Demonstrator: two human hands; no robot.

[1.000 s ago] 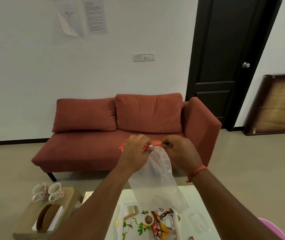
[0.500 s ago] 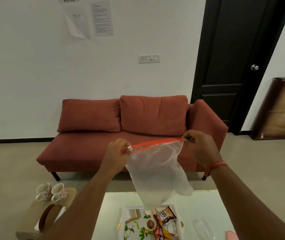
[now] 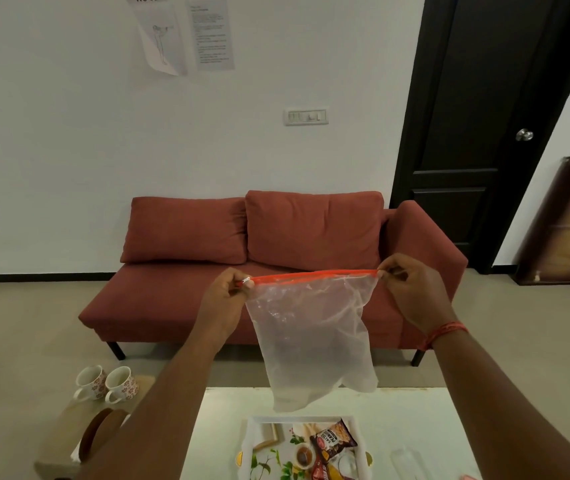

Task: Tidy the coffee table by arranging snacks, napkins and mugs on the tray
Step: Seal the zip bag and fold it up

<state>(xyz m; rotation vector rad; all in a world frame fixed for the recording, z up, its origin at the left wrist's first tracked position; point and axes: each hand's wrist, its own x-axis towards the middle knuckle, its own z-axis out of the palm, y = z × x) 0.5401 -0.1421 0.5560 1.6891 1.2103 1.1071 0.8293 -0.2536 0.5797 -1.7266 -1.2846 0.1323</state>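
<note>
I hold a clear plastic zip bag (image 3: 311,334) with a red zip strip stretched out in the air above the coffee table. My left hand (image 3: 223,303) pinches the slider end of the strip; my right hand (image 3: 411,292) pinches the other end. The bag hangs empty. Below it, a white floral tray (image 3: 252,441) on the table carries snack packets (image 3: 333,441) and a small cup of dark sauce (image 3: 303,456). Two flowered mugs (image 3: 105,382) and a brown napkin holder (image 3: 98,433) with white napkins stand on a low wooden side table (image 3: 65,431) to the left.
The white coffee table (image 3: 415,417) runs along the bottom, with another clear plastic piece (image 3: 406,462) at its right. A red sofa (image 3: 276,244) faces me against the wall. A dark door (image 3: 484,116) is at right, with a wooden board (image 3: 567,223) leaning beside it.
My hands have drawn apart, left hand moving left and right hand right, so the red zip strip now spans its full width. The view has tilted up slightly.
</note>
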